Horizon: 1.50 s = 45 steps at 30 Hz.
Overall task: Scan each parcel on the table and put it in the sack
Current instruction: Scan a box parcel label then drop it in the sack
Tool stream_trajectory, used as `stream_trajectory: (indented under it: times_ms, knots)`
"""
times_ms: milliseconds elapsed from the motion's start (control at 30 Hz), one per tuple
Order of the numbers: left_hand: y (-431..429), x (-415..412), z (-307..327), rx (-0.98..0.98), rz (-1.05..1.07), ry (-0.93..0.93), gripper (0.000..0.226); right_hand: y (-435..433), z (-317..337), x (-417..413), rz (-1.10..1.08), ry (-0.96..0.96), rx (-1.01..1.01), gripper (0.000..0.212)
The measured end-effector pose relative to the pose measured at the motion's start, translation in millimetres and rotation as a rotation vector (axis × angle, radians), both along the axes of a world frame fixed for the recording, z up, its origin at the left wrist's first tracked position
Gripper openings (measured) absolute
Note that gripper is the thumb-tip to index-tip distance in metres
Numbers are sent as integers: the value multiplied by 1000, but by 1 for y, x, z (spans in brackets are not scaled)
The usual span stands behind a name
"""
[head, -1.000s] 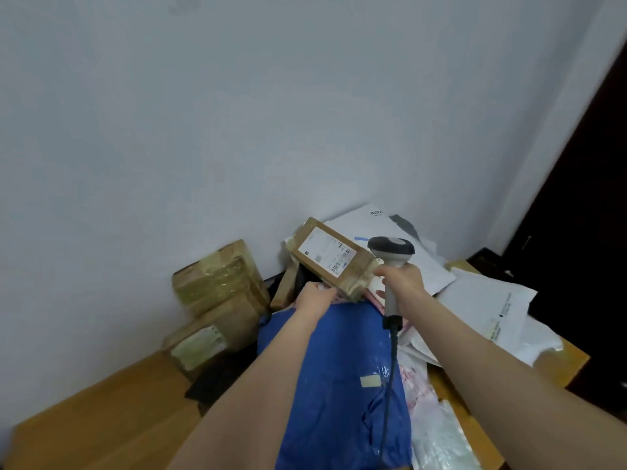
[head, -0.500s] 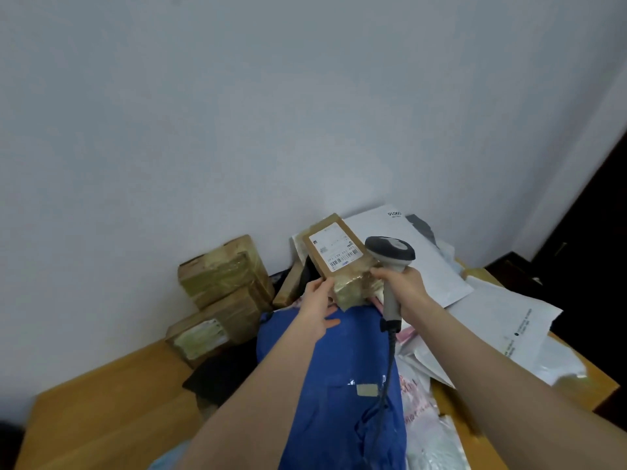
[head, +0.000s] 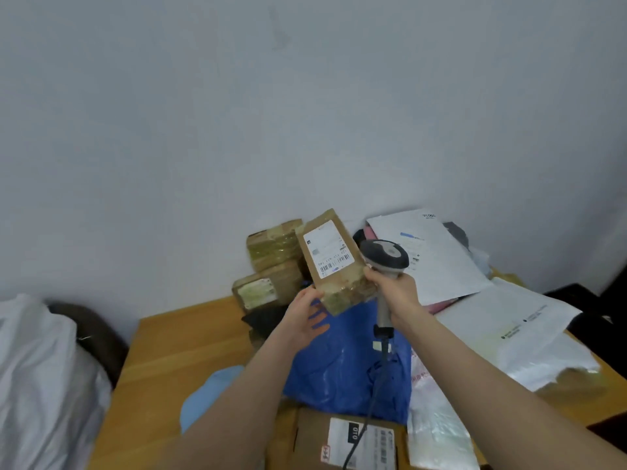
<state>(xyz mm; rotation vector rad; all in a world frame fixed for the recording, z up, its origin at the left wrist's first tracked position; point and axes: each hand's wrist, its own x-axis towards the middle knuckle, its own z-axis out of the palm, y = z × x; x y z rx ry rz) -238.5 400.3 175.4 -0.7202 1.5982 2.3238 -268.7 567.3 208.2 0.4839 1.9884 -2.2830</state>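
parcel (head: 334, 262): brown box, barcode label | left fingers (head: 311, 295) seemingly pinch it | right fingers (head: 373, 275) grip scanner (head: 385, 254)

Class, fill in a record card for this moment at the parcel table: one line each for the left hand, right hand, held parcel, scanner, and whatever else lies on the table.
Left: left hand grips the lower corner of the brown parcel.
Right: right hand grips the handle of the scanner.
Parcel: held tilted above the blue bag, barcode label facing the camera.
Scanner: head beside the parcel's right edge, cable trailing down.
Table: the table also carries white mailers, taped boxes by the wall, and a labelled carton nearest the camera.
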Motion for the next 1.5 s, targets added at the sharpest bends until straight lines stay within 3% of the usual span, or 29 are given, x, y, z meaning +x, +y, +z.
stream_trajectory:
  times_ms: [100, 300, 467, 567, 667, 867, 1067, 1500]
  knots:
    - [-20, 20, 5, 35, -30, 40, 44, -16, -7, 20, -6, -22, -54, 43]
    - [-75, 54, 7, -112, -118, -7, 41, -57, -24, 53, 45, -94, -86, 42]
    - [-138, 76, -4, -123, 37, 35, 41, -112, -30, 84, 118, -101, -63, 29]
    - [-185, 92, -12, -167, 134, 33, 56, -146, -28, 112, 179, -106, -35, 14]
    - [-226, 106, -23, -218, 178, 43, 65, -182, -26, 142, 309, -111, 7, 14]
    - [-279, 123, -41, -294, 184, 32, 78, -242, -17, 179, 349, -139, 34, 14]
    - [-308, 129, -47, -343, 158, 22, 85, -269, -12, 188, 382, -165, 74, 16]
    - [-328, 133, -50, -377, 155, 27, 75, -293, -6, 190, 387, -186, 107, 18]
